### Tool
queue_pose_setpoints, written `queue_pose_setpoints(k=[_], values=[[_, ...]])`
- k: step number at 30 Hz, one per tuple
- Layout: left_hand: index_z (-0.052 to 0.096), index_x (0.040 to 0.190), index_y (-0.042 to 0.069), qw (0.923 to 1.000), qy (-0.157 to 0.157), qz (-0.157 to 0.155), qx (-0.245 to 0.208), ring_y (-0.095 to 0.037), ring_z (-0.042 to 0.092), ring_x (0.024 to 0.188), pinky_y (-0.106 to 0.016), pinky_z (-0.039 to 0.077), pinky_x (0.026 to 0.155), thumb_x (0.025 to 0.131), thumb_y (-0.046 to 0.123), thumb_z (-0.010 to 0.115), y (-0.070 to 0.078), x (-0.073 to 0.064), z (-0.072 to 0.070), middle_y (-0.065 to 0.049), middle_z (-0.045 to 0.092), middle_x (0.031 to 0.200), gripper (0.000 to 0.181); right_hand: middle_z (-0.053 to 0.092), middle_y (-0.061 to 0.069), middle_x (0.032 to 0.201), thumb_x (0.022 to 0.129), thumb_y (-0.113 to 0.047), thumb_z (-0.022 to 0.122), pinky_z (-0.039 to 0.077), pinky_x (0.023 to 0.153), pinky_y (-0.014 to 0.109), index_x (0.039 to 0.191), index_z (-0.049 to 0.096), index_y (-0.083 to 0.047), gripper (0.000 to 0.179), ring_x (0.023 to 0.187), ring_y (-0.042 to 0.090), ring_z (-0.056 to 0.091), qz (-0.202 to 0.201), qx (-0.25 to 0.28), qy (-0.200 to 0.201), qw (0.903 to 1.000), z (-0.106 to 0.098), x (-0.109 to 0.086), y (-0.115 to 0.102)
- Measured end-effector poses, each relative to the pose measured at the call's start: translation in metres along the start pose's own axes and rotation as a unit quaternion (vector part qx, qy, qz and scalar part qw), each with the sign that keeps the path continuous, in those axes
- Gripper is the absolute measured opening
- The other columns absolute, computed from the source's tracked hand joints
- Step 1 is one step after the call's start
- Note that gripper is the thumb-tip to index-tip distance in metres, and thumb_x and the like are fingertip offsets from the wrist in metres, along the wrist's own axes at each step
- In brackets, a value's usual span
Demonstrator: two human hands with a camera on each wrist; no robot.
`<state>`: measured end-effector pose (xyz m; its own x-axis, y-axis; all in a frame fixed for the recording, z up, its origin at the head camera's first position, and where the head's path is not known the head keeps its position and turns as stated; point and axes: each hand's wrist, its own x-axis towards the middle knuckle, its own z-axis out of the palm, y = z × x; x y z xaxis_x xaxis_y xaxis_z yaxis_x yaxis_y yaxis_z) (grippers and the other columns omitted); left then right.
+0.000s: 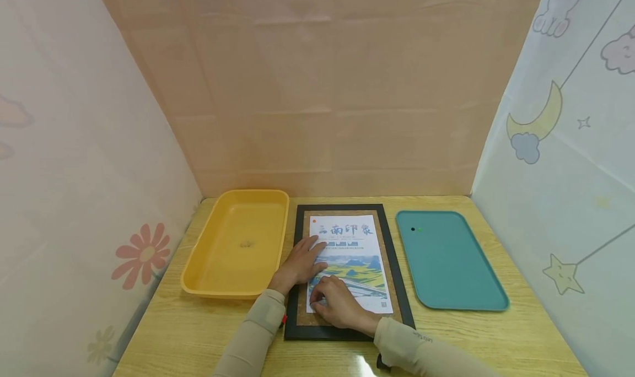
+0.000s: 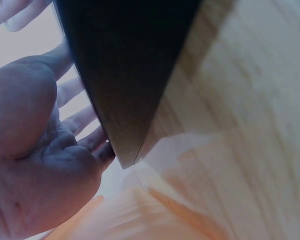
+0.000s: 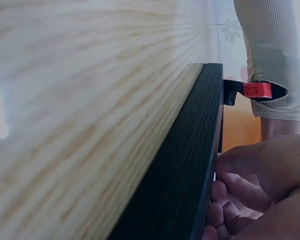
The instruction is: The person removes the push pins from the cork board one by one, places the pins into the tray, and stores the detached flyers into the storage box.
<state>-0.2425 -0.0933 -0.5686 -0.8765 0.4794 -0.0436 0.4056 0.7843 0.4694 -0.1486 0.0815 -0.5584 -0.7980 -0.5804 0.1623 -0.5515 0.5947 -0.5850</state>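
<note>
On the bench (image 1: pixel 317 360), a black-framed board (image 1: pixel 391 256) is set, and a picture paper (image 1: pixel 352 264) is laid on its brown middle. The laying looks done; fixing the corners looks only begun. The left hand (image 1: pixel 300 262) is rested at the paper's 9 o'clock edge, fingers spread, nothing gripped. The right hand (image 1: pixel 339 306) is curled at the 7 o'clock corner, thumb and finger close together; whether a thing is held cannot be told. One orange dot (image 1: pixel 314 221) is seen at the 11 o'clock corner.

Wood-grain table (image 1: pixel 521 333): yellow tray (image 1: pixel 235 225) left, black-framed board (image 1: pixel 391 256) middle, teal tray (image 1: pixel 456 267) right.
</note>
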Motion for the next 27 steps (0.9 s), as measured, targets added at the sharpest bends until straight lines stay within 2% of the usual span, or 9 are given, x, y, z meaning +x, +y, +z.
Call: queue_pose_setpoints(k=[8, 18, 27], values=[[0.050, 0.170, 0.014, 1.0000, -0.003, -0.009, -0.002, -0.049, 0.028, 0.173, -0.065, 0.025, 0.142, 0.114, 0.037, 0.068, -0.0018, -0.0002, 0.0017, -0.020, 0.032, 0.186, 0.064, 0.074, -0.002, 0.089, 0.095, -0.008, 0.086, 0.050, 0.086, 0.034, 0.088, 0.084, -0.017, 0.012, 0.087, 0.008, 0.060, 0.007, 0.002, 0.005, 1.0000, 0.0005, -0.0013, -0.0022], [0.050, 0.170, 0.014, 0.9999, -0.001, -0.011, -0.005, -0.049, 0.028, 0.173, -0.066, 0.025, 0.142, 0.114, 0.036, 0.068, -0.0033, 0.0011, 0.0031, -0.020, 0.032, 0.186, 0.063, 0.073, -0.004, 0.091, 0.095, -0.007, 0.086, 0.051, 0.092, 0.040, 0.087, 0.082, -0.018, 0.014, 0.090, 0.009, 0.060, 0.019, 0.008, 0.005, 0.9998, 0.0005, -0.0025, -0.0037], [0.050, 0.171, 0.015, 0.9998, -0.008, -0.017, -0.001, -0.048, 0.027, 0.173, -0.066, 0.025, 0.142, 0.114, 0.037, 0.067, -0.0006, 0.0006, 0.0011, -0.019, 0.031, 0.186, 0.063, 0.074, -0.002, 0.091, 0.096, -0.007, 0.086, 0.050, 0.087, 0.034, 0.091, 0.080, -0.017, 0.013, 0.089, 0.010, 0.061, 0.014, 0.012, 0.013, 0.9998, 0.0009, -0.0024, -0.0034]])
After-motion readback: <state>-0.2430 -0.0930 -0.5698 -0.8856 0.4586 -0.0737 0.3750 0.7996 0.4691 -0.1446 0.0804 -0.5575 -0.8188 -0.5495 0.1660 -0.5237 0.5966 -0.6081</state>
